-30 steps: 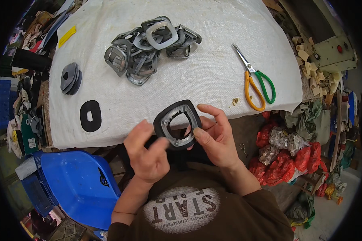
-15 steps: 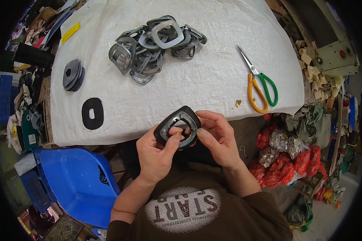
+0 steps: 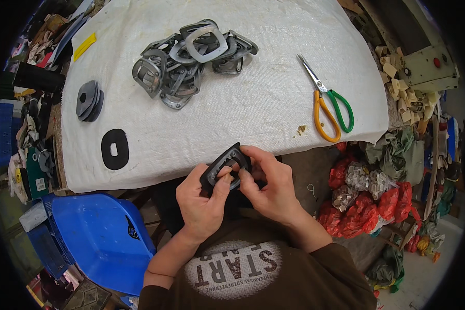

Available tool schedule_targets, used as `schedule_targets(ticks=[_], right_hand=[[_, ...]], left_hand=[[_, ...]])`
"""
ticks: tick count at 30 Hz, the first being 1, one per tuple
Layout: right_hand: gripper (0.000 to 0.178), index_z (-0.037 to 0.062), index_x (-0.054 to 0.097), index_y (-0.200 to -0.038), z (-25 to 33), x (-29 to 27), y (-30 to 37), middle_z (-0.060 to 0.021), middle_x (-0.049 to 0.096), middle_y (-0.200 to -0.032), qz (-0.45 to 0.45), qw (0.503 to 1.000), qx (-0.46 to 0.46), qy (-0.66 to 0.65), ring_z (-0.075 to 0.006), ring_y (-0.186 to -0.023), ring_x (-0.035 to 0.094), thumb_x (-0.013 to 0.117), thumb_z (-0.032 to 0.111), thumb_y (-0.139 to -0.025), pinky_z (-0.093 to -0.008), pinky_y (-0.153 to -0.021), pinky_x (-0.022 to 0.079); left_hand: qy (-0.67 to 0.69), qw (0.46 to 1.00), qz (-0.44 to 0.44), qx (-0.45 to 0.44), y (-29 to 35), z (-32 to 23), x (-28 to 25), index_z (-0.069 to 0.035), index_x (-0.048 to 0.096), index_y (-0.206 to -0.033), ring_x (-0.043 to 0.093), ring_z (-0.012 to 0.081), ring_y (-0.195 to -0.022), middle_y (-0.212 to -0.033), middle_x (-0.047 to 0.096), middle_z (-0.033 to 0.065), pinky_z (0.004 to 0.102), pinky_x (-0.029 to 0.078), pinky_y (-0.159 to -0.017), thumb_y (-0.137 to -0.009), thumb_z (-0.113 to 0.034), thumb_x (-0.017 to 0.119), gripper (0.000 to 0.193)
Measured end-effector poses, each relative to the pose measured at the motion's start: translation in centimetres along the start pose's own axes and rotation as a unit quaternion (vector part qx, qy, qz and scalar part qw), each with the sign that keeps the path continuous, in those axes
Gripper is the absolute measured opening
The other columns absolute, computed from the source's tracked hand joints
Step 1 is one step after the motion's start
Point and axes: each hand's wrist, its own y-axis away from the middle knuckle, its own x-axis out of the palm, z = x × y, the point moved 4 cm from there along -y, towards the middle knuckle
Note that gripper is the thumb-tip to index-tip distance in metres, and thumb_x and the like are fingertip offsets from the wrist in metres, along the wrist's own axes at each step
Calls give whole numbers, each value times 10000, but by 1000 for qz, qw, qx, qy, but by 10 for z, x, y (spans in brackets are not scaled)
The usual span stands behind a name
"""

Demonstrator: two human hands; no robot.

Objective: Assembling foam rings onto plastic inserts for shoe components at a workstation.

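Note:
Just off the table's front edge I hold a grey metal frame with a black cover piece [image 3: 225, 156], tilted up on its side. My left hand [image 3: 204, 201] grips its left end, with the thumb over the inner edge. My right hand [image 3: 269, 187] is closed on the right side, fingers on the upper corner and thumb at the opening. Some fingertips are hidden behind the piece. Nearest on the table lies a flat black pad [image 3: 107, 150] with a slot in its middle. Beyond it sits a heap of grey metal frames [image 3: 178, 77].
A white woven sheet [image 3: 253, 98] covers the table. On it are scissors [image 3: 325, 98] with orange and green handles, stacked grey pads [image 3: 89, 101] and a yellow strip [image 3: 84, 47]. A blue tub [image 3: 98, 237] stands at lower left; red bags [image 3: 354, 214] lie at right.
The held frame has turned from facing up to a steeper, narrower tilt. My right hand has shifted left, its thumb nearer the opening. The view has moved slightly.

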Motion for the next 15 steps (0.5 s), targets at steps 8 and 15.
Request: schedule_targets(ticks=[8,15], right_hand=[[360,-35,424,-1207,-1,-6,-2,-123,611,-944,71,960,89,-255,-132,-754,624,519,-16,-860,-246,-642,533],[376,-43,411,-1207,0,-8,-2,-130,608,-948,71,963,86,-247,-131,-771,620,517,-37,-846,-248,-649,537]], left_hand=[[43,998,8,-39,-2,-8,-2,34,558,-988,580,70,-677,-871,641,86,168,455,-482,-853,-51,558,159],[103,993,4,-53,0,-9,2,50,483,-1070,630,125,-750,-866,650,126,209,515,-524,-875,-121,564,271]])
